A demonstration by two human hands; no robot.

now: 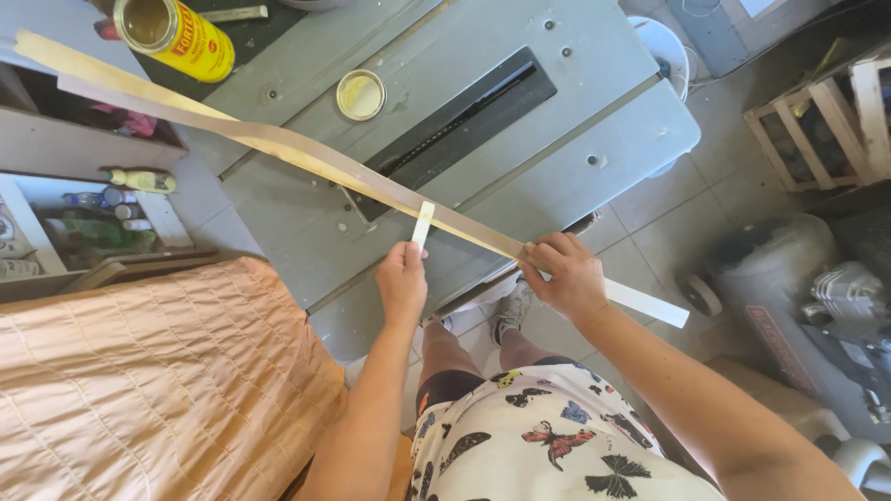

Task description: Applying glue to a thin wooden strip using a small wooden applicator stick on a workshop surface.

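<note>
Pale wood-veneer strip [278,148] runs on a long diagonal across the grey saw bench [575,139], from far upper left down to lower right, overhanging the near edge. Right hand [566,274] is closed on the strip near its lower end. Left hand [402,278] lies just beside the strip's near edge, fingers [408,252] pinched shut on a small flat stick [423,223] whose tip touches the strip. An open yellow can [176,35] stands well apart, its lid [360,95] closer.

We see a thin, smooth strip [278,144] with a glossy wet-looking sheen, a matt grey metal saw table [594,102], a shiny yellow metal can [181,37], and quilted peach cloth [158,390].
</note>
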